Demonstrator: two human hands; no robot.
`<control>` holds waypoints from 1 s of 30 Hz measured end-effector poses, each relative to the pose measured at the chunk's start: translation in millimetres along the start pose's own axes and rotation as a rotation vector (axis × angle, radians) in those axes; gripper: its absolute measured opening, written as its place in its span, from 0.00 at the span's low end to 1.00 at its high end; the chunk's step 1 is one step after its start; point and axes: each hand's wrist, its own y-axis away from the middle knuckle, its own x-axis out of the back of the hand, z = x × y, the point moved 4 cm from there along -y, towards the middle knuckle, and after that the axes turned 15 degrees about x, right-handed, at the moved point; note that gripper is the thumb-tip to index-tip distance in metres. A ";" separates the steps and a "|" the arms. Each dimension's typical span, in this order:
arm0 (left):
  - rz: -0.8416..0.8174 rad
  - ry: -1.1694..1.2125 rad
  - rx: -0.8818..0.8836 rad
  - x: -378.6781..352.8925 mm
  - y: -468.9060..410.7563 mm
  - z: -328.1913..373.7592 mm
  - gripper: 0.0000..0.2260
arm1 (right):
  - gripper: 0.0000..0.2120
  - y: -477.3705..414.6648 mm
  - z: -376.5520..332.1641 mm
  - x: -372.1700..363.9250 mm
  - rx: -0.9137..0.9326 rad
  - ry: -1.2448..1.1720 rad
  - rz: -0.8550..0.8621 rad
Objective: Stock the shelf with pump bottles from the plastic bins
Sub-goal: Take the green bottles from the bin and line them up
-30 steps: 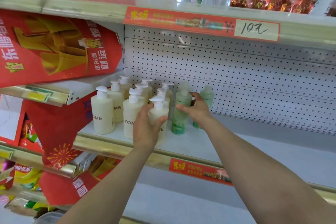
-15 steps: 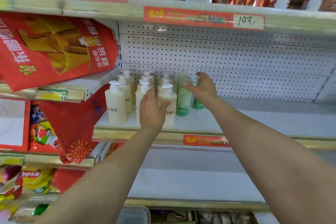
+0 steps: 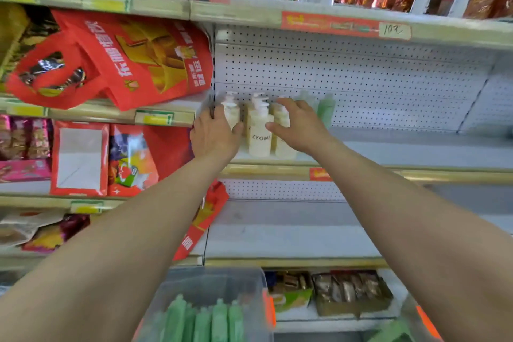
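Observation:
Several cream pump bottles stand at the left end of the white shelf (image 3: 416, 153); the middle one (image 3: 259, 137) reads ZYOME. My left hand (image 3: 215, 136) wraps the leftmost cream bottle (image 3: 231, 114), thumb on its front. My right hand (image 3: 301, 128) curls round the rightmost cream bottle (image 3: 283, 147), fingers over its pump. Two green bottles (image 3: 326, 111) stand behind, to the right of my right hand. A clear plastic bin (image 3: 249, 286) at the bottom centre holds several green bottles (image 3: 213, 319).
A red gift bag (image 3: 125, 58) hangs over the shelf to the left, next to my left hand. Packaged snacks fill the left shelves. The pegboard back wall (image 3: 361, 86) and the shelf's right part stretch away bare. A second bin's edge (image 3: 416, 322) shows bottom right.
Both hands have shifted left: the left from the front cream bottle to the leftmost one, the right from the green bottles to a cream bottle. The view has dropped, showing the bin.

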 end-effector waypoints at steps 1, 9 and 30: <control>-0.015 -0.007 0.006 1.4 4.0 -8.5 0.27 | 0.33 6.0 -7.9 -6.8 -0.005 0.003 -0.014; -0.159 -0.072 0.122 -24.8 27.7 -91.4 0.25 | 0.31 52.2 -24.9 -89.9 -0.086 -0.094 -0.188; -0.770 -0.214 0.818 -266.6 151.0 -361.3 0.30 | 0.35 243.5 55.9 -438.2 -0.588 -0.519 -0.934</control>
